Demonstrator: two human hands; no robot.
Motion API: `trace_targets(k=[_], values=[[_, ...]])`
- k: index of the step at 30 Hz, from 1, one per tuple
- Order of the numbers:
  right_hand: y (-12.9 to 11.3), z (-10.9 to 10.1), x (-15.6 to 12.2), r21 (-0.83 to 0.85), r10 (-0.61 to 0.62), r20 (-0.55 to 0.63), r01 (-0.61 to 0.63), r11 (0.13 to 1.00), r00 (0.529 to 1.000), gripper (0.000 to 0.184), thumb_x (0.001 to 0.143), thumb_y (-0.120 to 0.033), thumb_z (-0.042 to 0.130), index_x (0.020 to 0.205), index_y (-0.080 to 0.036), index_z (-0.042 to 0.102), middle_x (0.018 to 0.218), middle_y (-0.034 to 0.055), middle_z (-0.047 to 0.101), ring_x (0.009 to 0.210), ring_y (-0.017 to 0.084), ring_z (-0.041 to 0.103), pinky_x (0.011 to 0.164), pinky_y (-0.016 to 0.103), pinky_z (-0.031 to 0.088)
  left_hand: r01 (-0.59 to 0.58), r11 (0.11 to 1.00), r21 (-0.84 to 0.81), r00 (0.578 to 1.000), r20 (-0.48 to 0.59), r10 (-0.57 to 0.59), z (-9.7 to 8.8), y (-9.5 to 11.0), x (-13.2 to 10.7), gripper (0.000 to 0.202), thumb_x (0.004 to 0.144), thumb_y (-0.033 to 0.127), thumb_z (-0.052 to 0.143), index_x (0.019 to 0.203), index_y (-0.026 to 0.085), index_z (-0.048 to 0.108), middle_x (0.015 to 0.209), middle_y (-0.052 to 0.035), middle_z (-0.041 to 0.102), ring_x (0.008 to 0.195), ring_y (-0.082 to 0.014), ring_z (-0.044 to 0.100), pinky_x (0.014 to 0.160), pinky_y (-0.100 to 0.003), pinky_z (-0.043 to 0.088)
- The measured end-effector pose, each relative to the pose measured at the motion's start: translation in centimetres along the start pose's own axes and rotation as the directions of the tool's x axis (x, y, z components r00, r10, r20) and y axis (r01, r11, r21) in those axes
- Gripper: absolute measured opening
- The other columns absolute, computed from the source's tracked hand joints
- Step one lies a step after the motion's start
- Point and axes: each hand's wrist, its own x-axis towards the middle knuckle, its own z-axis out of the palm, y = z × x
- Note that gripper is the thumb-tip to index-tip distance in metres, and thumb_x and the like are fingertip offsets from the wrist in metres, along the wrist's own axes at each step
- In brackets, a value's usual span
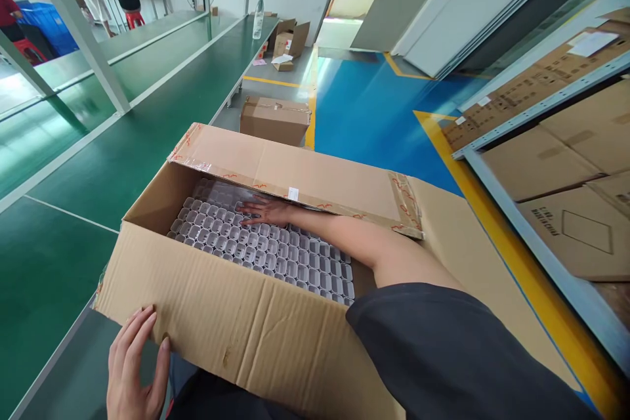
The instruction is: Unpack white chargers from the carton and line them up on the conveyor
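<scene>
A large cardboard box [197, 289] stands in front of me with its long flaps folded outward. Inside it lie rows of small clear plastic containers [275, 248], packed close together. My right hand [268, 211] reaches in over the right side, fingers spread flat on top of the containers near the far wall. Beside it a sheet of clear plastic [221, 193] covers part of the far-left rows. My left hand [135, 364] is at the near flap's lower left edge, fingers curved and thumb apart, fingertips against the cardboard with nothing gripped.
A long green workbench [177, 85] runs along the left, with a water bottle [258, 18] at its far end. A closed carton [275, 119] sits on the floor beyond the box. Shelving with cartons [571, 223] stands at right. Two people work in the background.
</scene>
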Motion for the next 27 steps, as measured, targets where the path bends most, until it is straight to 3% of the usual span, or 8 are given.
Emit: trace_targets(k=[3, 9, 14, 17, 22, 27], values=[[0.1, 0.2, 0.0, 0.102, 0.028, 0.001, -0.028, 0.994, 1.0, 0.109, 0.058, 0.008, 0.069, 0.154, -0.031, 0.036, 0.167, 0.0101, 0.019, 0.154, 0.032, 0.014, 0.122, 0.057, 0.005, -0.006, 1.0, 0.004, 1.0, 0.003, 0.006, 0.1, 0.2, -0.1, 0.057, 0.09, 0.018, 0.063, 0.145, 0.021, 0.046, 0.132, -0.0146, 0.06, 0.129, -0.0303, 0.053, 0.105, -0.044, 0.043], [0.3, 0.3, 0.2, 0.098, -0.027, 0.012, 0.025, 0.995, 1.0, 0.116, 0.052, 0.01, 0.071, 0.154, -0.032, 0.036, 0.167, 0.0096, 0.021, 0.154, 0.031, 0.012, 0.123, 0.054, 0.002, 0.0, 1.0, 0.021, 1.0, 0.01, 0.0, 0.2, 0.5, -0.3, 0.057, 0.091, 0.019, 0.062, 0.145, 0.022, 0.045, 0.133, -0.0147, 0.059, 0.13, -0.0308, 0.052, 0.106, -0.045, 0.043], [0.7, 0.6, 0.8, 0.099, -0.036, 0.005, 0.035, 0.994, 0.999, 0.115, 0.051, 0.007, 0.073, 0.152, -0.035, 0.038, 0.168, 0.0072, 0.018, 0.154, 0.032, 0.013, 0.122, 0.055, 0.009, 0.024, 1.0, 0.01, 1.0, -0.008, -0.024, 0.6, 0.9, -0.5, 0.058, 0.09, 0.018, 0.064, 0.145, 0.022, 0.045, 0.134, -0.0162, 0.058, 0.129, -0.0323, 0.053, 0.107, -0.049, 0.042], [1.1, 0.4, 0.9, 0.09, -0.049, 0.014, 0.048, 0.995, 0.999, 0.117, 0.049, 0.005, 0.076, 0.152, -0.034, 0.038, 0.166, 0.0085, 0.024, 0.153, 0.034, 0.017, 0.121, 0.055, 0.012, 0.03, 0.999, 0.017, 1.0, -0.008, -0.03, 0.7, 1.0, -0.6, 0.058, 0.09, 0.019, 0.064, 0.145, 0.021, 0.045, 0.133, -0.0171, 0.058, 0.13, -0.0329, 0.052, 0.108, -0.05, 0.042], [1.6, -0.4, 0.2, 0.057, -0.043, -0.008, 0.043, 0.997, 0.999, 0.112, 0.054, 0.008, 0.067, 0.154, -0.033, 0.036, 0.159, 0.0127, 0.037, 0.15, 0.037, 0.024, 0.119, 0.061, 0.013, 0.034, 0.999, 0.011, 0.999, -0.012, -0.034, 0.5, 1.0, -0.8, 0.057, 0.091, 0.019, 0.063, 0.144, 0.022, 0.045, 0.131, -0.0156, 0.06, 0.128, -0.0318, 0.053, 0.106, -0.05, 0.044], [1.3, -0.4, 0.1, 0.046, 0.001, -0.004, -0.001, 0.999, 1.0, 0.108, 0.056, 0.008, 0.063, 0.153, -0.034, 0.038, 0.161, 0.0106, 0.034, 0.148, 0.038, 0.025, 0.115, 0.06, 0.022, 0.06, 0.998, 0.004, 0.998, -0.022, -0.06, 0.7, 1.1, -0.7, 0.052, 0.092, 0.022, 0.061, 0.142, 0.023, 0.046, 0.131, -0.0139, 0.061, 0.128, -0.0307, 0.054, 0.105, -0.05, 0.045]])
